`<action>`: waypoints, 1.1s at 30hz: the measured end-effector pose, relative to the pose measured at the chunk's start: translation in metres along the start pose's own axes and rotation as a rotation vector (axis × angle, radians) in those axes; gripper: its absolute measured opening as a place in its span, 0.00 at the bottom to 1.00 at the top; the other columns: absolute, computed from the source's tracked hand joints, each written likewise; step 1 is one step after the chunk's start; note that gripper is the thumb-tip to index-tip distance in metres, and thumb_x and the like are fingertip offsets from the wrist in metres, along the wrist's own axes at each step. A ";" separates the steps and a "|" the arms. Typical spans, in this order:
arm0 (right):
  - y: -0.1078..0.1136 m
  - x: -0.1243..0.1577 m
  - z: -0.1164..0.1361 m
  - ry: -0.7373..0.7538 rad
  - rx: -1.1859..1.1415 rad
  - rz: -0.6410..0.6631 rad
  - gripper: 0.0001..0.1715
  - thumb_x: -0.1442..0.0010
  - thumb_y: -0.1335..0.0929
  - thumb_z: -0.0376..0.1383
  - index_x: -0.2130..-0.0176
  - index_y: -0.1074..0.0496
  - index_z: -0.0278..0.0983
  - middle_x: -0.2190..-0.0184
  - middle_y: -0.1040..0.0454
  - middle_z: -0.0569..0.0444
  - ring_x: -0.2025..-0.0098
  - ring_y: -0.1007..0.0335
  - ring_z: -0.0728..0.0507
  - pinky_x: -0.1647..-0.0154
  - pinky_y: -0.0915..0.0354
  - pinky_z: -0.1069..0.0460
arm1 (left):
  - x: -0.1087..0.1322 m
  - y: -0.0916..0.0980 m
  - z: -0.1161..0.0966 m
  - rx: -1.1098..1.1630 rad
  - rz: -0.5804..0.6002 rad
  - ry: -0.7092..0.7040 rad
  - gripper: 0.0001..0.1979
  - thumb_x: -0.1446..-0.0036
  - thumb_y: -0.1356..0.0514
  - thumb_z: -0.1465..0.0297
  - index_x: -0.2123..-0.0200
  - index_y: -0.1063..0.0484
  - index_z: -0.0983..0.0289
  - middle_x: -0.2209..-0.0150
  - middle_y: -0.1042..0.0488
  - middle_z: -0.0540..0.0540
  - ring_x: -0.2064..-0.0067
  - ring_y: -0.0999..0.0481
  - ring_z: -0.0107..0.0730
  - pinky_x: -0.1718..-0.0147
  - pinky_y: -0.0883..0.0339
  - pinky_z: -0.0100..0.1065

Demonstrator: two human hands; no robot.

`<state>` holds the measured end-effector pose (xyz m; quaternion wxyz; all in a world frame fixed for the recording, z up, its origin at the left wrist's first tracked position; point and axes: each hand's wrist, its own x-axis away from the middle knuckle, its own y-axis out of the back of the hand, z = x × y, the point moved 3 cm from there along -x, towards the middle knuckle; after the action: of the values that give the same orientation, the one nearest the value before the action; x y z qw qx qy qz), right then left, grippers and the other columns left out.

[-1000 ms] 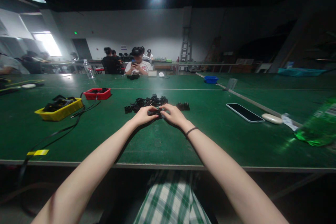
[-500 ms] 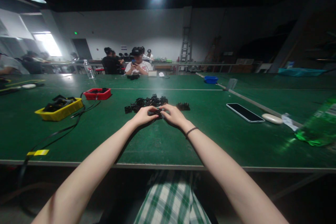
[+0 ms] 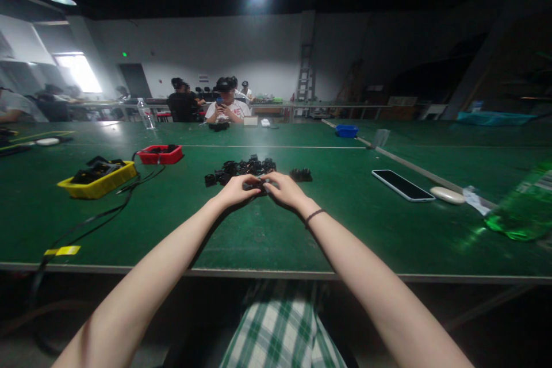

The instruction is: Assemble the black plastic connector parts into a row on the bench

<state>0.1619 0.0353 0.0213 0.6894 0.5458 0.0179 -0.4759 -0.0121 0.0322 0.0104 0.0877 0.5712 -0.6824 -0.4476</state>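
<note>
My left hand (image 3: 238, 190) and my right hand (image 3: 281, 187) meet at the near side of a pile of small black parts (image 3: 235, 169) on the green table. Thumbs and fingers of both are curled round a small black part (image 3: 259, 186), which is mostly hidden, so its exact kind cannot be made out. To the right of my right hand stands a short row of similar black parts (image 3: 301, 175). One loose black part (image 3: 210, 180) lies at the pile's left end.
At left are a yellow bin (image 3: 99, 187) and a red bin (image 3: 161, 156), both holding black parts, with a black cable (image 3: 125, 204) alongside. To the right lie a phone (image 3: 402, 185), a cream-coloured oval object (image 3: 447, 195) and a green bottle (image 3: 524, 207). A blue bin (image 3: 346, 131) stands farther back.
</note>
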 end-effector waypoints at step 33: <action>-0.003 0.000 -0.002 -0.013 -0.017 0.032 0.16 0.39 0.34 0.31 0.51 0.28 0.35 0.53 0.25 0.47 0.51 0.29 0.44 0.47 0.36 0.45 | 0.000 -0.001 0.001 -0.017 -0.006 0.000 0.17 0.50 0.36 0.62 0.57 0.26 0.64 0.57 0.21 0.57 0.55 0.23 0.40 0.51 0.30 0.41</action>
<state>0.1615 0.0370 0.0180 0.7015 0.5372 0.0088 -0.4683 -0.0124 0.0327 0.0094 0.0915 0.5724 -0.6770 -0.4535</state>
